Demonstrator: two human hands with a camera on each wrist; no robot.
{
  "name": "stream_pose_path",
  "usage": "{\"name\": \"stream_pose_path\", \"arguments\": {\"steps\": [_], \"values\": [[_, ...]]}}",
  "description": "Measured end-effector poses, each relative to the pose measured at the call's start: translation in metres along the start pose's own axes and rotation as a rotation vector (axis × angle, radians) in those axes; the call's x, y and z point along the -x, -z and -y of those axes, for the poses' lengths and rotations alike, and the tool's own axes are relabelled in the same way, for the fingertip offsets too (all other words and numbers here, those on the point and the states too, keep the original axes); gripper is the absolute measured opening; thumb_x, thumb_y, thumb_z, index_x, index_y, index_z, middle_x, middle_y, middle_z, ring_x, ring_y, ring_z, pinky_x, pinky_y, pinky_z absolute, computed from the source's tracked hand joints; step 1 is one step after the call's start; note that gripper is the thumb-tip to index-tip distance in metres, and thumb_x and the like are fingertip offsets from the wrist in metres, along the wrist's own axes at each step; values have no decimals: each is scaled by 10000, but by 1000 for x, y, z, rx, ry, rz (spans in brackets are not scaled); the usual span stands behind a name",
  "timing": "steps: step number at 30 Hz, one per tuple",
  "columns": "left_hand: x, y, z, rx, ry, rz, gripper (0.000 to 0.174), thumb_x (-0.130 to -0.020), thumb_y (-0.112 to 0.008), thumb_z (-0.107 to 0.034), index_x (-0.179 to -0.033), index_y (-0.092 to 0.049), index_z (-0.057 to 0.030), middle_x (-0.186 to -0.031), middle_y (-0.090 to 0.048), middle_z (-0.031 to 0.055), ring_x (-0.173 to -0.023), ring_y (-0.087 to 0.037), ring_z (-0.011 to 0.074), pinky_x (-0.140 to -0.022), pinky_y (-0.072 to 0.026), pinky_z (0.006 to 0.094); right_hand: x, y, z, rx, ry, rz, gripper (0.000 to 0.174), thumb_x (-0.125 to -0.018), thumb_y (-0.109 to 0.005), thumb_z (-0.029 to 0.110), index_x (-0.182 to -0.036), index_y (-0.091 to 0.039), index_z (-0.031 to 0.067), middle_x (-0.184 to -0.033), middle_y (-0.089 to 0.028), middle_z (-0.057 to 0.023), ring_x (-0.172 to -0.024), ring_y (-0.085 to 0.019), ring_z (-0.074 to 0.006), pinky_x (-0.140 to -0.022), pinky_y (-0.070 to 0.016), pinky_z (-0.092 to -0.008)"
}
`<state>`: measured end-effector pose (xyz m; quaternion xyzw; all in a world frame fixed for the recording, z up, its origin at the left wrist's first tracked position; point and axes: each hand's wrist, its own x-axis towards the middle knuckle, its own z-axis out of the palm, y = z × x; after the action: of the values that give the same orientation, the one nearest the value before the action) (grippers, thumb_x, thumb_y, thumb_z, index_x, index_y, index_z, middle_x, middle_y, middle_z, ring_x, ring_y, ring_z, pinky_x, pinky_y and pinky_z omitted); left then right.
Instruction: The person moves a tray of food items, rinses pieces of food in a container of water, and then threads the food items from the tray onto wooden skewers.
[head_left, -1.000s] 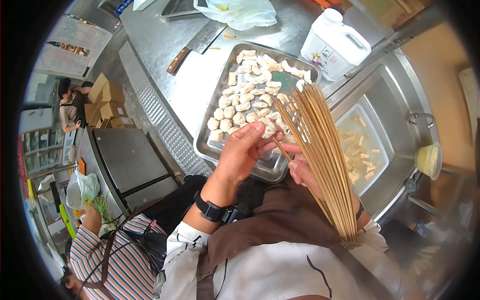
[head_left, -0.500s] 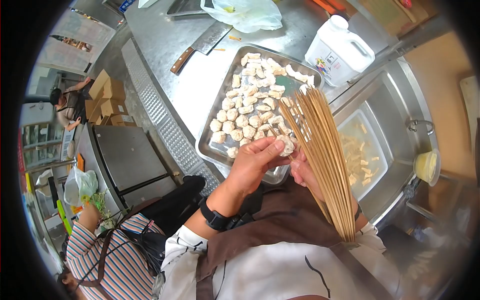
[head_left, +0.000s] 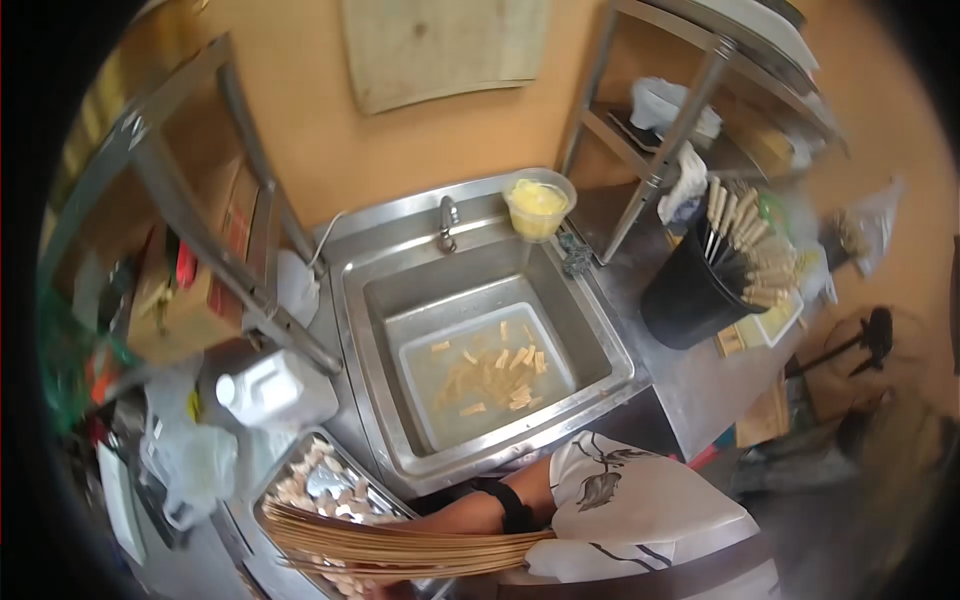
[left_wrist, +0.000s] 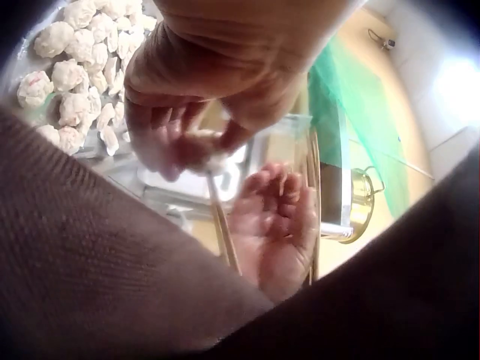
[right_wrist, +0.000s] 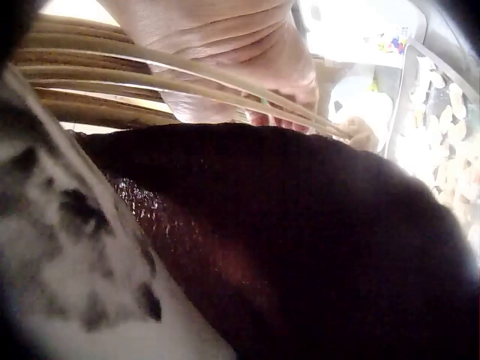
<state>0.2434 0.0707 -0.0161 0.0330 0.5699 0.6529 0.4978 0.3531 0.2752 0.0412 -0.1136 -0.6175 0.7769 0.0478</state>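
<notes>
In the left wrist view my left hand (left_wrist: 225,67) pinches a pale, lumpy food ball (left_wrist: 204,150) between thumb and fingers. A thin wooden skewer (left_wrist: 223,225) runs down from this ball, alongside my right hand (left_wrist: 274,225), whose fingers are curled with the palm up. The right wrist view has the right hand behind several long sticks, one reaching the ball. A thick bundle of skewers (head_left: 400,545) lies along the right forearm (head_left: 460,520) in the head view. Under it, partly covered, is a metal tray (head_left: 365,478) of floured pieces (head_left: 320,470).
Ahead is a steel sink (head_left: 600,385) holding a white tub (head_left: 407,375) of pale strips in water. A white jug (head_left: 285,395) and plastic bag (head_left: 190,450) stand left. At right is a black bucket (head_left: 685,300) of wooden-handled sticks; a yellow-filled bowl (head_left: 538,200) sits on the sink corner.
The head view has swung right, bringing the sink to the middle and pushing the tray to the lower left. Both hands were plainly visible before; now they are mostly outside or hidden in that view.
</notes>
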Motion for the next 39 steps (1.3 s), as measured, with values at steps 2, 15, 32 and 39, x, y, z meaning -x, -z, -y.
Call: {"name": "stream_pose_path", "arguments": {"steps": [2,15,32,39], "values": [[-3,2,-25,-156,-121,-46,409,-911,-506,-232,-1228,-436,16,-1122,-557,158,-1014,-539,284,-854,-441,385,-1,-4,3,-10,3,3,179,-881,-549,181,-881,-551,2,-669,-547,-51,-577,-543,-122,-476,-429,-225],[24,-123,-124,-223,-244,-2,321,-937,-487,-234,-1118,-488,32,-957,-572,139,-807,-568,207,-665,-475,303,-2,-12,4,-44,-2,25,227,-892,-534,224,-897,-556,-2,-682,-561,-70,-585,-565,-142,-470,-449,-233],[35,-81,-111,79,-325,-111,190,-842,-631,-99,-990,-541,-22,-824,-633,79,-701,-614,136,-628,-528,263,11,-33,56,-29,-249,118,372,-974,-367,295,-1085,-485,-40,-818,-555,-135,-629,-585,-178,-531,-499,-272],[42,-69,-106,191,-350,-210,429,-838,-622,-50,-1192,-381,-27,-793,-630,100,-673,-619,146,-620,-525,256,3,-42,56,-74,-219,150,344,-972,-392,286,-1034,-545,-16,-759,-548,-69,-626,-565,-130,-551,-485,-240]]}}
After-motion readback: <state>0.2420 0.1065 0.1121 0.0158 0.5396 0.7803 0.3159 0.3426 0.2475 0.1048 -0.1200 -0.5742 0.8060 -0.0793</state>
